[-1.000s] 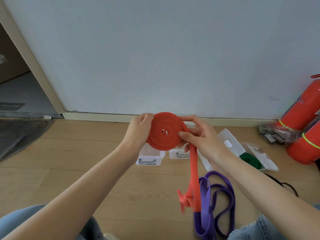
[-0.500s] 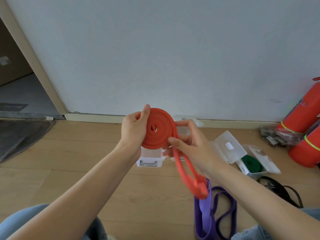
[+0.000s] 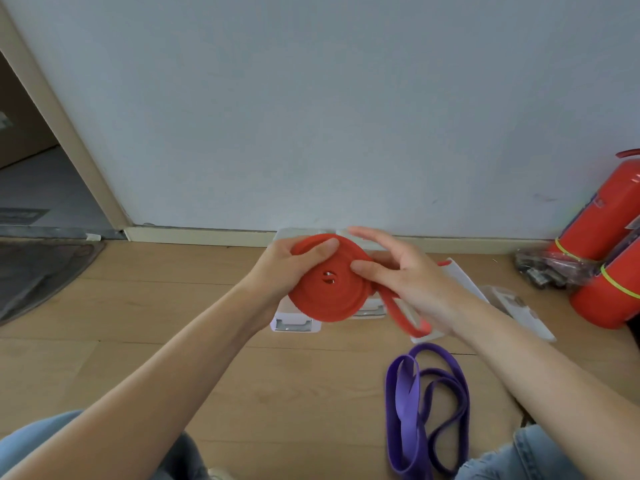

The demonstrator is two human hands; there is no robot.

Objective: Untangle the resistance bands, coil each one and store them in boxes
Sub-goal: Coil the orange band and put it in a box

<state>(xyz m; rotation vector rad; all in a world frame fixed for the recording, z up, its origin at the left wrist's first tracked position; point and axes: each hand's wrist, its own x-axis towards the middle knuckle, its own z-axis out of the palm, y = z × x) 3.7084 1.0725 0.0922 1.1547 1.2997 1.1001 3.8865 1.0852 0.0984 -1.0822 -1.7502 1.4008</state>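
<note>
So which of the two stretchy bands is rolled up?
The red rubber band, coiled into a disc between both hands; the purple rubber band lies loose on the floor.

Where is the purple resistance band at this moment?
In the head view, the purple resistance band lies loose on the wooden floor at lower right, beneath the right forearm and nearer the camera than the white boxes.

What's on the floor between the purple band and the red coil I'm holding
In the head view, below the red coil lies bare wooden floor; the coil's loose red tail hangs above the purple band.
</note>
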